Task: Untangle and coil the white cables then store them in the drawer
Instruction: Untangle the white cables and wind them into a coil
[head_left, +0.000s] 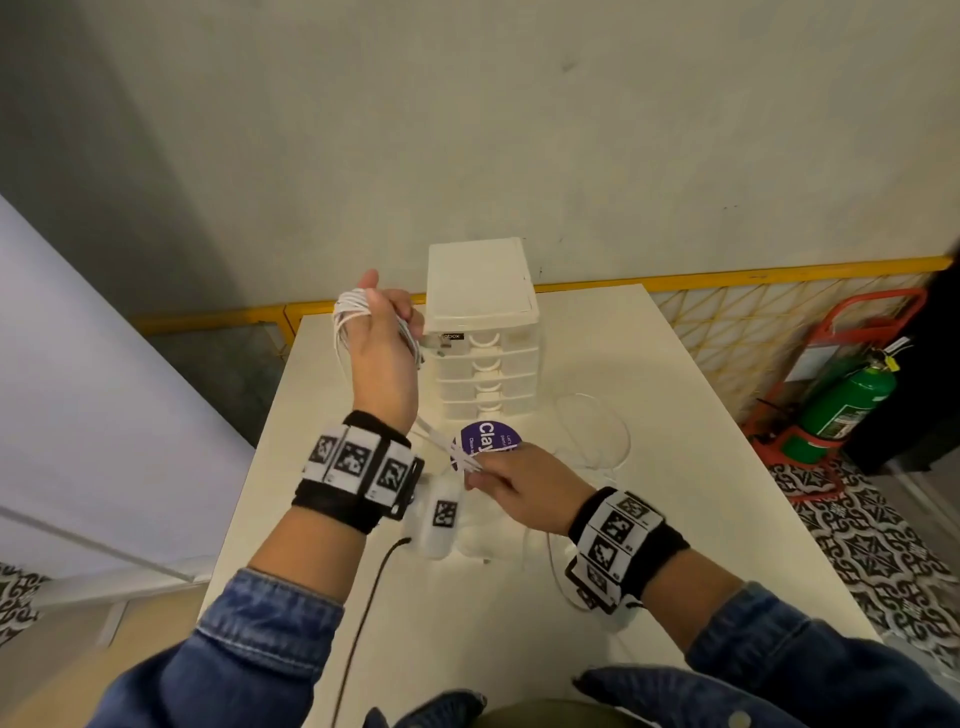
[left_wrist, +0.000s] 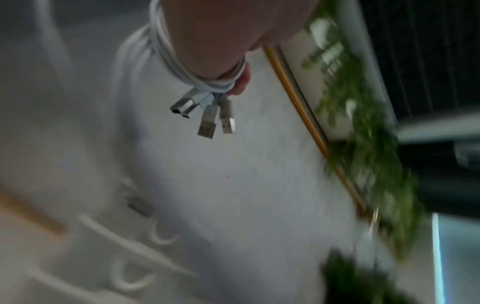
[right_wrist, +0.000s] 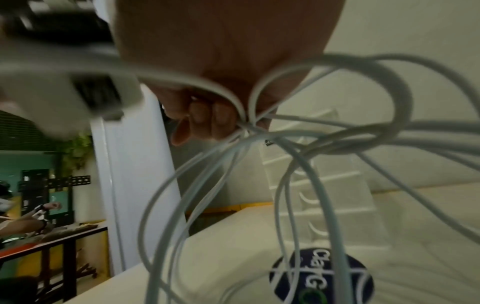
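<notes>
My left hand (head_left: 382, 332) is raised beside the white drawer unit (head_left: 480, 332), with white cables (head_left: 347, 312) wound around its fingers. In the left wrist view the coil (left_wrist: 166, 55) wraps my hand and several USB plugs (left_wrist: 205, 115) hang from it. The strands run down to my right hand (head_left: 511, 480), which pinches a bunch of cables (head_left: 460, 457) just above the table. In the right wrist view my curled fingers (right_wrist: 207, 121) hold the bunch where several loose loops (right_wrist: 298, 164) cross. All drawers look closed.
A purple round sticker (head_left: 485, 441) lies on the white table (head_left: 649, 467) in front of the drawers. A loose cable loop (head_left: 597, 431) lies to its right. A black cord (head_left: 363, 613) runs off the near edge. A green extinguisher (head_left: 841, 405) stands on the floor at right.
</notes>
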